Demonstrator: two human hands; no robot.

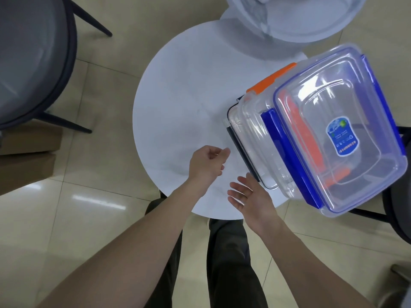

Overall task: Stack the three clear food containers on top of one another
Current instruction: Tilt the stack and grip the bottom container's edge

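Observation:
Three clear food containers stand in one stack on the right side of the round white table (pixel 178 103). The top container (pixel 347 121) has blue clips and a blue label on its lid. Under it sits a container with orange clips (pixel 272 77). The bottom container (pixel 238 138) has dark clips and shows at the stack's left edge. My left hand (pixel 209 163) hovers over the table just left of the stack, fingers loosely curled, holding nothing. My right hand (pixel 249 196) is open, palm up, at the stack's near left corner, apart from it.
A dark grey chair (pixel 33 63) stands at the left on the tiled floor. A white round object (pixel 289 18) is at the top beyond the table. Another dark chair (pixel 400 196) is partly visible at the right edge. Cardboard boxes (pixel 29 147) lie at the left.

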